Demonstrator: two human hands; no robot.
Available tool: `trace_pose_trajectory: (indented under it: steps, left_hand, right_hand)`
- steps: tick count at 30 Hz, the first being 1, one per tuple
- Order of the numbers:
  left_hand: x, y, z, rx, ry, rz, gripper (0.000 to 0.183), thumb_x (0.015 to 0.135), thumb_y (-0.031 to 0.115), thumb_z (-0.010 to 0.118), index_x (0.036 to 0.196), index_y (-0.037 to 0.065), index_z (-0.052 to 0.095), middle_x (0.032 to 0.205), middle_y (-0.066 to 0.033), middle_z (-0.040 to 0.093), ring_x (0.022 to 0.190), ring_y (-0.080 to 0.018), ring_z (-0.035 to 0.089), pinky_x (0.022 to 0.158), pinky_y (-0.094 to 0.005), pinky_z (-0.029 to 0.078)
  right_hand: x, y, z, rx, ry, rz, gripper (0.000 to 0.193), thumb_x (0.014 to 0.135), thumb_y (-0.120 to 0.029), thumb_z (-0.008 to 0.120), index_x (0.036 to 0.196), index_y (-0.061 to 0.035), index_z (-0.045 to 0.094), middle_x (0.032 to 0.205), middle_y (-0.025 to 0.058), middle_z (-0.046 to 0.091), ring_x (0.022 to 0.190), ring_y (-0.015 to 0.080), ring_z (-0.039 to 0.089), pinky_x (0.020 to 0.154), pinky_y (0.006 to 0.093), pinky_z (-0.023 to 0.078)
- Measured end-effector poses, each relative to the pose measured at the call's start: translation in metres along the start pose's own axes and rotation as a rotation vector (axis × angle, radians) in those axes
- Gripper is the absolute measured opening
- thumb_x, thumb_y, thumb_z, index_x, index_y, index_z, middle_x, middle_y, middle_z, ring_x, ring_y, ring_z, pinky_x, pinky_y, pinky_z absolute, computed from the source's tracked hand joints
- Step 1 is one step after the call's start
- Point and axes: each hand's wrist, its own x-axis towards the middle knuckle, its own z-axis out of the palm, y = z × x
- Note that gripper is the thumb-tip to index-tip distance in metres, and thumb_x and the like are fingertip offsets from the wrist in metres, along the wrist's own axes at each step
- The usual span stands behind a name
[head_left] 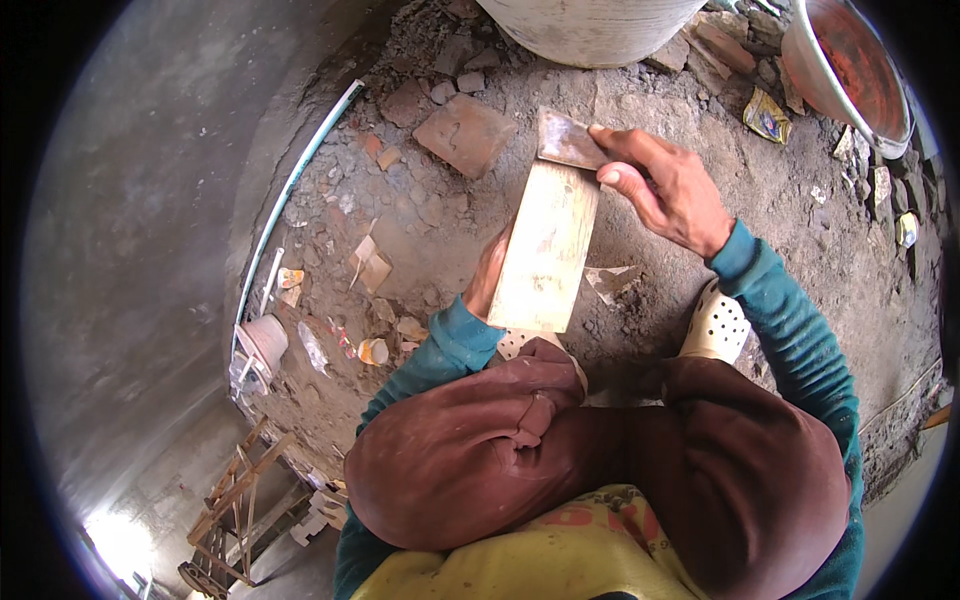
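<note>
A pale rectangular wooden board [547, 245] is held up in front of my knees, its long side running away from me. My left hand [487, 275] grips it from the left and underneath; most of those fingers are hidden behind the wood. At the board's far end lies a flat, stained grey-brown plate [568, 140] that looks like metal. Its right corner is pinched between the thumb and fingers of my right hand [668, 187]. The plate's lower edge meets the far edge of the board.
Rubble and a broken tile piece [466, 135] cover the dirt floor. A large whitish tub [595, 35] stands ahead, and a bucket [835, 75] with reddish insides sits at far right. Along the left wall runs a thin pipe [292, 180], near a small pinkish bucket [263, 340].
</note>
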Motion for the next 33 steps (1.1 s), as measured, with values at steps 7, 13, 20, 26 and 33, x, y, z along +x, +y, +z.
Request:
trace_pose_trajectory:
  steps: [7,13,20,26,33]
  left_hand:
    - [0.006,0.0,-0.005,-0.224,-0.08,-0.188,0.038,0.112,0.024,0.05,0.139,-0.001,0.062,0.121,-0.0099,0.073,0.103,-0.0168,0.071,0.085,-0.032,0.061]
    - [-0.002,-0.008,-0.016,-0.391,-0.078,-0.122,0.037,0.11,0.023,0.054,0.137,-0.001,0.062,0.119,-0.0116,0.074,0.103,-0.0201,0.073,0.086,-0.0343,0.062]
    - [-0.006,-0.022,-0.023,-0.657,0.033,-0.112,0.053,0.109,0.036,0.051,0.146,-0.002,0.056,0.127,-0.0234,0.069,0.107,-0.0363,0.073,0.088,-0.0424,0.064]
    - [0.005,-0.014,-0.029,-0.931,0.01,-0.062,0.046,0.106,0.026,0.055,0.145,0.002,0.056,0.13,-0.0198,0.069,0.113,-0.0363,0.07,0.093,-0.0447,0.061]
    - [0.003,0.038,-0.016,0.704,0.404,0.406,0.069,0.098,0.003,0.067,0.16,-0.001,0.036,0.145,-0.0206,0.056,0.125,-0.0322,0.064,0.103,-0.0399,0.058]
  right_hand:
    - [0.004,0.0,-0.005,0.008,-0.058,0.027,0.05,0.108,-0.051,0.054,0.136,-0.0106,0.063,0.093,0.0131,0.071,0.065,0.033,0.071,0.057,0.0444,0.059]
    - [-0.009,-0.04,-0.008,-0.041,-0.301,-0.133,0.047,0.109,-0.05,0.054,0.137,-0.0134,0.062,0.094,0.0148,0.075,0.064,0.0347,0.072,0.055,0.0459,0.057]
    - [-0.005,0.007,-0.018,0.138,0.113,0.436,0.046,0.111,-0.047,0.054,0.135,-0.0083,0.065,0.079,0.0103,0.07,0.069,0.0231,0.071,0.063,0.0364,0.055]
    - [-0.017,-0.014,-0.024,0.539,-0.029,0.675,0.057,0.114,-0.054,0.039,0.115,-0.0007,0.061,0.075,0.0069,0.068,0.054,0.0111,0.058,0.051,0.0277,0.046]
    - [-0.003,-0.038,-0.039,0.595,-0.034,0.739,0.068,0.111,-0.065,0.037,0.107,-0.0011,0.06,0.074,0.0094,0.07,0.053,0.0131,0.061,0.047,0.0275,0.046]
